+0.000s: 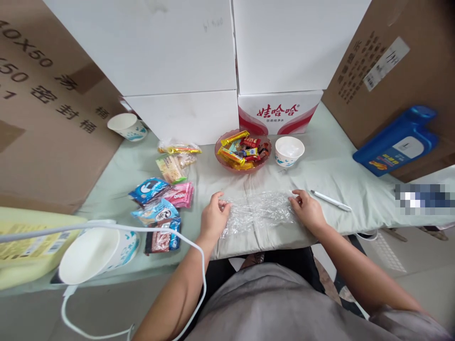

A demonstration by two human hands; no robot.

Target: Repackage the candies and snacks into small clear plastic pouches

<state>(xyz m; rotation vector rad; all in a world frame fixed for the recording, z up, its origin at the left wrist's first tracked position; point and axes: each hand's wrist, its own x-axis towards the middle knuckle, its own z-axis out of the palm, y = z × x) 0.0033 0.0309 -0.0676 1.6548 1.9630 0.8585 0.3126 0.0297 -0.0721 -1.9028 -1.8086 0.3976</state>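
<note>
Brown cartons (pixel 46 118) and white boxes (pixel 177 61) wall off the back, their tops cut off by the frame. The pale green surface (pixel 334 166) runs out of view at left, where a yellow container (pixel 24 246) shows only in part. A clear plastic bag (pixel 258 213) lies flat at the near edge, its outline hard to trace against the cloth. The left hand (pixel 212 220) pinches the bag's left end, grip closed on the film; the right hand (pixel 308 210) pinches its right end likewise. Behind the bag sits a red bowl (pixel 243 152) of wrapped sweets, labels unreadable. Right of the bag lies a white pen (pixel 330 200).
</note>
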